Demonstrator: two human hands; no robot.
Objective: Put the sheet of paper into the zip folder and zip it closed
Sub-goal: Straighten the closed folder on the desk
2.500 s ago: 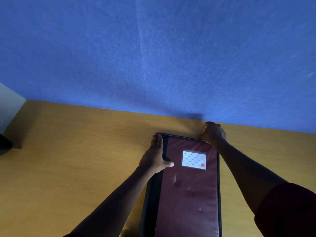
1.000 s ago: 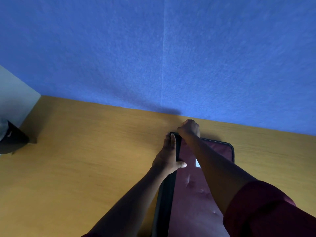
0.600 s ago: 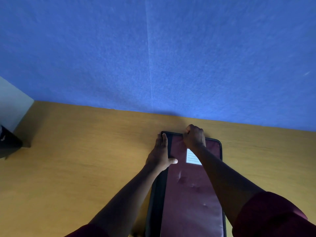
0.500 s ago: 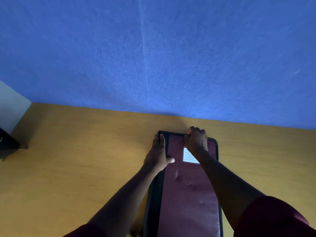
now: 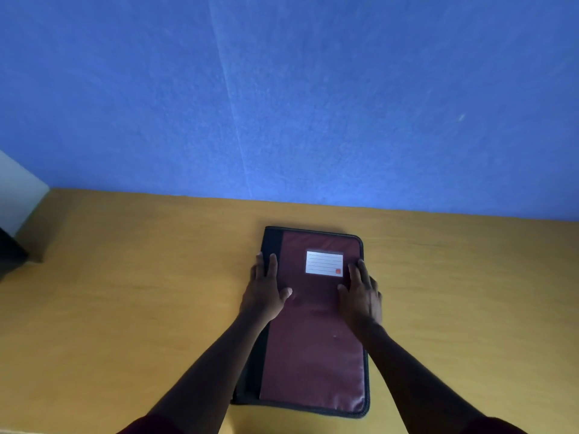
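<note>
A maroon zip folder (image 5: 313, 346) with a black spine and a white label lies flat and closed on the wooden desk (image 5: 125, 308). My left hand (image 5: 266, 292) rests flat on its left side, over the black spine, fingers apart. On the folder's right side, beside the label, my right hand (image 5: 362, 296) also lies flat with spread fingers. Neither hand grips anything. No sheet of paper is visible.
A blue wall (image 5: 313, 104) rises directly behind the desk. At the far left edge sit a dark object (image 5: 9, 255) and a pale panel (image 5: 18, 189).
My right hand has left the folder's top edge and now lies flat on the right side. The left hand slid slightly down the spine. The view shifted so the whole folder shows.
</note>
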